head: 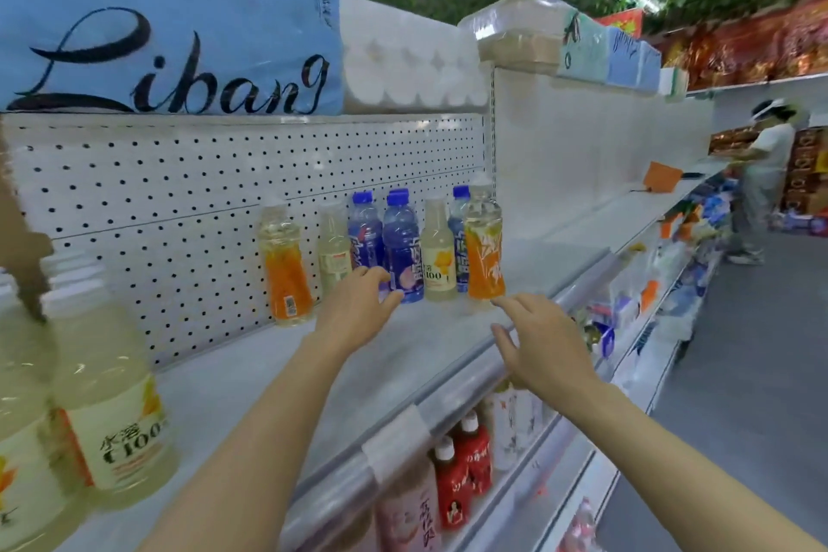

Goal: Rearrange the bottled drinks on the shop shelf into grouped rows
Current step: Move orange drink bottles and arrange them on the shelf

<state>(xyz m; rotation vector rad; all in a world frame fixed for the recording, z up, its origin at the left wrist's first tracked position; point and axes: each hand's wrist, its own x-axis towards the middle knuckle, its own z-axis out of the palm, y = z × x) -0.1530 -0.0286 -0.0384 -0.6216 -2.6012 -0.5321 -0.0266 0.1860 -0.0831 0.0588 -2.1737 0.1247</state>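
Note:
A mixed cluster of bottles stands on the white shelf (251, 368). It holds an orange-label bottle (286, 278) at the left, a pale bottle (334, 253), three blue bottles (402, 249), a pale yellow C100 bottle (439, 255) and a second orange-label bottle (484, 247) at the right. My left hand (358, 305) reaches out with relaxed fingers just in front of the blue bottles, its fingertips close to the front blue one. My right hand (537, 341) hovers open over the shelf's front edge, below the right orange bottle. Neither holds anything.
Two large pale yellow bottles (107, 399) stand near me at the left. Tissue packs (170, 22) fill the top shelf above the pegboard back. Red and pink bottles (466, 471) sit on the shelf below. A person (761, 175) works far down the aisle at the right.

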